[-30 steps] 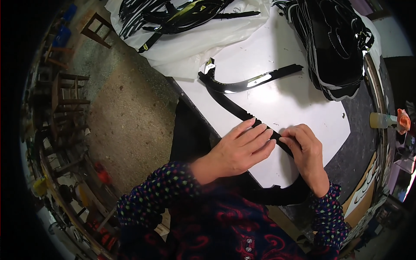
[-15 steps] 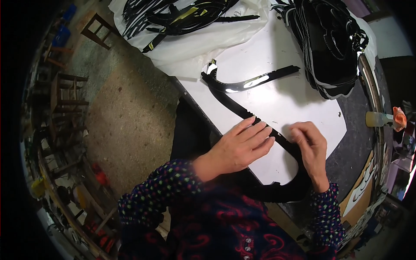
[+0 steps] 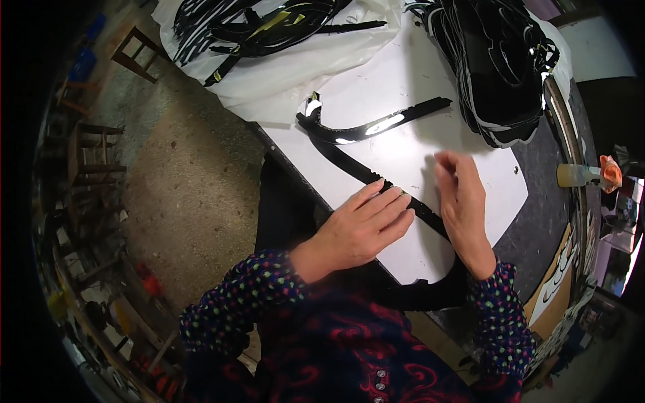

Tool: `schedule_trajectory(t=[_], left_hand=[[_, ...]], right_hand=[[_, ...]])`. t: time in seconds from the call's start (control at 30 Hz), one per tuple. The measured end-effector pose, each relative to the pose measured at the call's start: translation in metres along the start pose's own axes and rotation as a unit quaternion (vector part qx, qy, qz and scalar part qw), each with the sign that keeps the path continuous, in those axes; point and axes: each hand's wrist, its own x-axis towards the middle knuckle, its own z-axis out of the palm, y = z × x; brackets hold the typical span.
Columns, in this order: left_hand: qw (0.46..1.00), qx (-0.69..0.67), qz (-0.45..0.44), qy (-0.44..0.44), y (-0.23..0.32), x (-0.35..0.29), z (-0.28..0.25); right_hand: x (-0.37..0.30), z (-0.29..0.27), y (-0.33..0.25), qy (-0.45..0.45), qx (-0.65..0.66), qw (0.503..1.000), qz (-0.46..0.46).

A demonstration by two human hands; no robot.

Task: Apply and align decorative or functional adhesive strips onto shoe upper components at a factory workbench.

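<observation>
Two hands, one left, one right; twelve o'clock is the top of the view.

Black strip (image 3: pixel 425 213), one: lies on the white board from twelve o'clock down to four, then curves toward the near edge; serrated along part of one side, beneath the left fingers.
Black strip with shiny patches (image 3: pixel 390 124), one: at one o'clock, curved, its left end against the first strip; whether the two are joined cannot be told.
White board (image 3: pixel 500 201), one, on a dark table (image 3: pixel 544 201), one.
White plastic sheet (image 3: pixel 269 84), one: between eleven and twelve, bearing a heap of black strips (image 3: pixel 269 37), too tangled to count.
Stack of black pieces with grey edges (image 3: pixel 494 74), one: at two o'clock; layers not countable.
Bottle with yellowish contents (image 3: pixel 572 175), one: at three o'clock, an orange item at its top.
Wooden stools (image 3: pixel 78 156), two visible: between nine and ten.

Left hand (image 3: pixel 359 228): laid palm down, fingers extended toward two o'clock, tips on the strip.
Right hand (image 3: pixel 462 201): at three o'clock, apart from the left, fingers bent, pointing toward twelve; tips blurred, whether they meet cannot be told.
</observation>
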Motion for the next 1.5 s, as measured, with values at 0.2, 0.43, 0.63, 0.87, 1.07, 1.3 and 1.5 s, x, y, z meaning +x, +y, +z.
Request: schedule_trajectory(t=[0.2,0.43,0.63,0.87,1.07,1.3,1.5], left_hand=[[0.999,-0.033,-0.003,0.017,-0.001,0.003,0.002],[0.997,-0.056,-0.021,0.053,-0.002,0.004,-0.001],[0.967,-0.177,-0.073,0.167,-0.004,0.010,-0.005],[0.955,-0.188,-0.128,0.192,0.013,0.005,-0.018],[0.920,-0.213,-0.257,0.204,0.024,-0.040,-0.045],[0.761,-0.435,-0.464,0.131,0.024,-0.100,-0.006],[0.759,-0.475,-0.436,0.087,0.035,-0.085,-0.021]], right_hand=[[0.024,0.037,0.004,0.093,-0.286,0.946,-0.124],[0.025,0.045,-0.009,0.079,-0.341,0.924,-0.154],[0.023,0.045,-0.012,0.095,-0.376,0.902,-0.189],[0.023,0.039,0.008,0.133,-0.103,0.980,-0.108],[-0.044,-0.032,0.031,0.177,0.041,0.982,0.053],[-0.129,-0.050,0.004,0.091,-0.096,0.979,0.157],[-0.123,-0.063,0.003,0.041,0.009,0.979,0.199]])
